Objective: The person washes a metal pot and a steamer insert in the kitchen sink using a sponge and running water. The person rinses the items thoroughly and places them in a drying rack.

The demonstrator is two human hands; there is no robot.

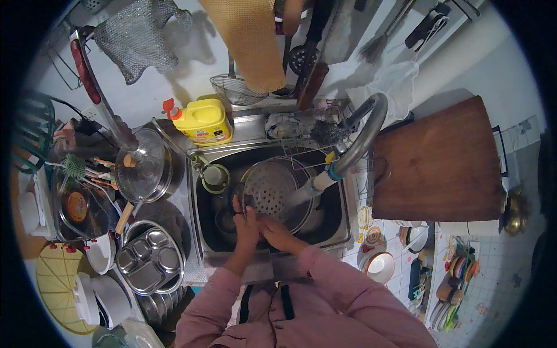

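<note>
A round metal steamer pan with a perforated base (pixel 266 185) lies in the dark sink basin (pixel 209 237), under water running from the faucet (pixel 348 156). My left hand (pixel 246 227) is at the near left of the pan's rim, fingers pointing up and away from me. Close beside it is my right hand (pixel 278 232), low over the near rim, with its fingers partly hidden. A small dark piece shows by the left fingertips; what it is I cannot tell. Whether either hand grips the rim is unclear. A green-rimmed strainer cup (pixel 214 177) hangs inside the basin's far left corner.
A yellow detergent jug (pixel 203 122) stands behind the sink. Left are a glass-lidded pot (pixel 143 167) and a compartmented steel tray (pixel 150 261). A wire rack (pixel 304 150) overhangs the basin's back. Right is a brown wooden board (pixel 439 167); a bowl (pixel 379 267) sits nearer.
</note>
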